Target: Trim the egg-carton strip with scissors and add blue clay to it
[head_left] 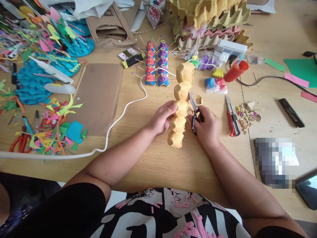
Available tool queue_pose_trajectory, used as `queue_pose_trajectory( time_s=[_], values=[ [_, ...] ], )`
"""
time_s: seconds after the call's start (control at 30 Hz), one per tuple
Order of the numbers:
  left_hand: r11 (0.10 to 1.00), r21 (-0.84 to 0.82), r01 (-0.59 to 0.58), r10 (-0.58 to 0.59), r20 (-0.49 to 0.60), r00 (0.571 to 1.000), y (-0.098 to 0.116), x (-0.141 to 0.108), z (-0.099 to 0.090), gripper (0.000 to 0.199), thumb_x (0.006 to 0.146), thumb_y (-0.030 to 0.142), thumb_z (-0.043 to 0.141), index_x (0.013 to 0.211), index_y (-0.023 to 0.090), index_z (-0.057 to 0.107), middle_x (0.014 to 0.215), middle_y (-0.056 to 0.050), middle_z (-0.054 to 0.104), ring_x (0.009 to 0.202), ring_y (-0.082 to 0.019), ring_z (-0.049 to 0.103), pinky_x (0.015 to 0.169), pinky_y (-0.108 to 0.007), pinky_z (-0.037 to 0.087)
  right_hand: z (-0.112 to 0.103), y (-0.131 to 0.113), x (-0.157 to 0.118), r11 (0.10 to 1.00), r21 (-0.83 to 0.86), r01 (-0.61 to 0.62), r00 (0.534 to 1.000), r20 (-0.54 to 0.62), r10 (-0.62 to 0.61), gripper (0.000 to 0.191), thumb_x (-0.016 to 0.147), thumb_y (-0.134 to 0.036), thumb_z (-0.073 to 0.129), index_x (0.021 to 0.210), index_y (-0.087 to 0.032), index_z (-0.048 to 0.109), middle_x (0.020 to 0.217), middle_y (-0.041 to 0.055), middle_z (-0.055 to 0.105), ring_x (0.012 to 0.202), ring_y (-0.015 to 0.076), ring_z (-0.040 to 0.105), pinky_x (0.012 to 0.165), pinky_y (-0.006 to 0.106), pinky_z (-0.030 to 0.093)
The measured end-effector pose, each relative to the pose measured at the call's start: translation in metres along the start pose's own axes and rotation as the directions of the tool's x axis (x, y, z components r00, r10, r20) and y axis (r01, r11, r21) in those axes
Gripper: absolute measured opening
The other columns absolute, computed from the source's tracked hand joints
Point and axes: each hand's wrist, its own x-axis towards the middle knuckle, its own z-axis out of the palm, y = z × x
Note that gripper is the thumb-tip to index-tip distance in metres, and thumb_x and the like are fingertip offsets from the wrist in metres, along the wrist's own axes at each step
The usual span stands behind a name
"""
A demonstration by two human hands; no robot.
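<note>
- An ochre egg-carton strip [182, 114], a single row of bumps, is at the middle of the view, its length running from about 12 to just past 6 o'clock, apparently held above the wooden table [138, 158].
- The left hand [162, 119], at the strip's 9 o'clock edge, is clamped on it, thumb and fingers pinching near mid-length.
- The right hand [209, 127], at 4 o'clock, is closed round the handles of the scissors [194, 114]; their blades point toward 11, against or just beside the strip's edge. I cannot tell which.
- The strip looks like moulded pulp: probably very light, dry, rather stiff along its ridges and not slippery, but likely to dent or tear under a hard squeeze.
- The narrow waists between bumps seem the weakest places to bend, yet the handiest for a gentle pinch; the hollow crowns would crush sooner.
- Painted red strip [150, 64] and purple strip [162, 64] stand at 11 o'clock; a utility knife [232, 119] lies toward 3.
</note>
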Motion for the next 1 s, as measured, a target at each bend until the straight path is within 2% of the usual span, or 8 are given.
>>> queue_pose_trajectory(
  time_s=[0.23, 0.43, 0.57, 0.77, 1.0],
  values=[
    [1.000, -0.005, 0.006, -0.006, 0.005, 1.000, 0.0011, 0.0002, 0.0007, 0.059, 0.072, 0.069, 0.093, 0.097, 0.020, 0.071, 0.083, -0.001, 0.073, 0.071, -0.015, 0.068, 0.064, -0.027, 0.053, -0.0004, -0.0004, 0.0005, 0.999, -0.030, 0.013, 1.000, 0.000, -0.013, 0.043, 0.099, -0.064, 0.065, 0.106, -0.023, 0.076, 0.071, 0.0015, 0.066, 0.067, 0.0190, 0.056, 0.064, 0.032, 0.038],
    [1.000, 0.004, -0.007, 0.007, -0.002, 1.000, 0.0000, 0.0008, -0.0008, 0.056, 0.073, 0.067, 0.092, 0.096, 0.020, 0.071, 0.084, -0.001, 0.074, 0.071, -0.015, 0.069, 0.064, -0.028, 0.053, -0.0020, -0.0039, -0.0010, 0.998, 0.060, -0.030, 0.999, 0.036, 0.028, 0.047, 0.098, -0.068, 0.065, 0.100, -0.022, 0.075, 0.069, 0.0000, 0.064, 0.063, 0.0161, 0.053, 0.064, 0.030, 0.038],
    [1.000, 0.011, -0.017, 0.017, -0.004, 1.000, -0.0012, 0.0014, -0.0022, 0.054, 0.075, 0.066, 0.091, 0.096, 0.020, 0.072, 0.084, -0.002, 0.073, 0.072, -0.016, 0.069, 0.065, -0.030, 0.053, -0.0015, -0.0025, -0.0008, 0.994, 0.094, -0.059, 0.997, 0.047, 0.055, 0.048, 0.097, -0.069, 0.066, 0.103, -0.022, 0.074, 0.071, 0.0004, 0.065, 0.064, 0.0169, 0.055, 0.064, 0.031, 0.039],
    [1.000, 0.021, -0.014, 0.014, 0.019, 1.000, -0.0014, 0.0023, -0.0026, 0.056, 0.076, 0.070, 0.089, 0.096, 0.021, 0.070, 0.081, -0.001, 0.072, 0.070, -0.017, 0.069, 0.063, -0.031, 0.050, -0.0002, -0.0012, 0.0001, 0.999, 0.027, -0.040, 0.999, 0.030, 0.039, 0.048, 0.095, -0.068, 0.067, 0.110, -0.023, 0.075, 0.072, 0.0014, 0.067, 0.066, 0.0194, 0.059, 0.065, 0.032, 0.040],
    [1.000, 0.024, 0.002, -0.002, 0.015, 1.000, -0.0010, 0.0023, -0.0038, 0.055, 0.075, 0.069, 0.089, 0.093, 0.022, 0.069, 0.080, -0.001, 0.071, 0.069, -0.017, 0.068, 0.062, -0.030, 0.050, -0.0001, -0.0007, 0.0015, 1.000, -0.019, -0.017, 0.999, 0.028, 0.017, 0.048, 0.097, -0.066, 0.063, 0.110, -0.021, 0.075, 0.071, 0.0019, 0.065, 0.066, 0.0201, 0.059, 0.064, 0.032, 0.037]
  ],
)
